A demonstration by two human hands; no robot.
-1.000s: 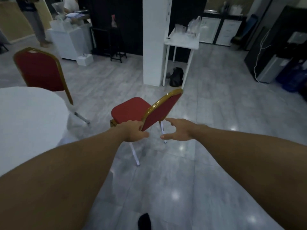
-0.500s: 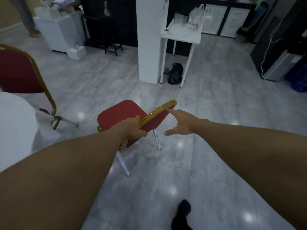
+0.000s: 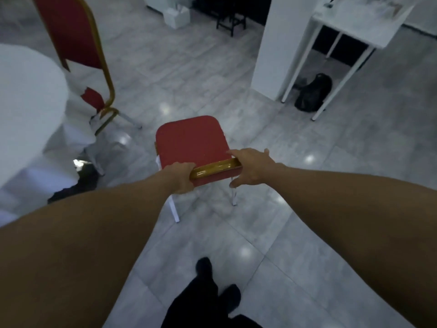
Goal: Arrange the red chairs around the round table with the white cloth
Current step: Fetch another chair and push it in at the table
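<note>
A red chair with a gold-framed back and white legs stands on the floor right in front of me, seen from above. My left hand grips the left end of its gold top rail. My right hand wraps the right end of the rail, fingers partly spread. The round table with the white cloth fills the left edge. A second red chair stands beside the table, its seat partly under the hanging cloth.
A white pillar and a white side table stand at the back right, with a black bag on the floor under the side table. A white box and a black stool sit further back. My feet are below.
I have stepped closer and now look down on the chair. My right hand has come onto the right end of the top rail. The chair has turned so its back faces me.
</note>
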